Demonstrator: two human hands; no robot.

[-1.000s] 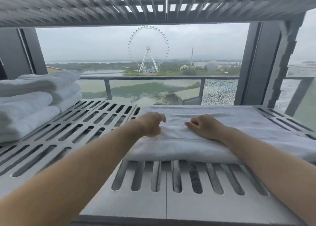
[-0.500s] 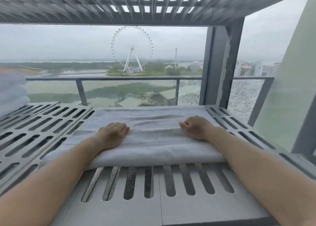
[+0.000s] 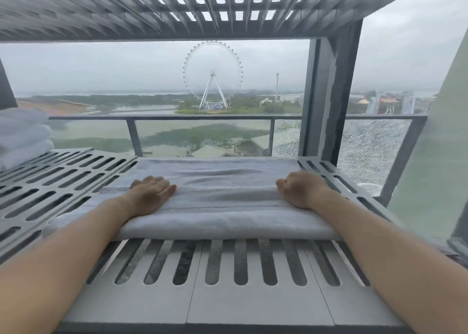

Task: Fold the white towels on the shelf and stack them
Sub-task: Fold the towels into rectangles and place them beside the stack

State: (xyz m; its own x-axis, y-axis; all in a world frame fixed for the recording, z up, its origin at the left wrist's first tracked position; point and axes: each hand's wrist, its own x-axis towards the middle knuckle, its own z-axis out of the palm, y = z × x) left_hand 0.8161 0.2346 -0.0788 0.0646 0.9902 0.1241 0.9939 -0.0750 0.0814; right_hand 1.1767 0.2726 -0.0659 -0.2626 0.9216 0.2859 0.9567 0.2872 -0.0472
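Folded towel [image 3: 222,199] lies across the shelf [image 3: 228,298], left grip [image 3: 152,194] flat on it, right grip [image 3: 301,190] curled on it, can't tell if pinching. There's a towel stack [image 3: 22,136] far left.

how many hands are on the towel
2: left hand flat near the towel left end, right hand curled at its right end; neither hidden.

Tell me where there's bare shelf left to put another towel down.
Bare slotted shelf lies between the stack of folded towels at far left and the towel under the left hand and right hand, and along the front edge. The middle is crowded.
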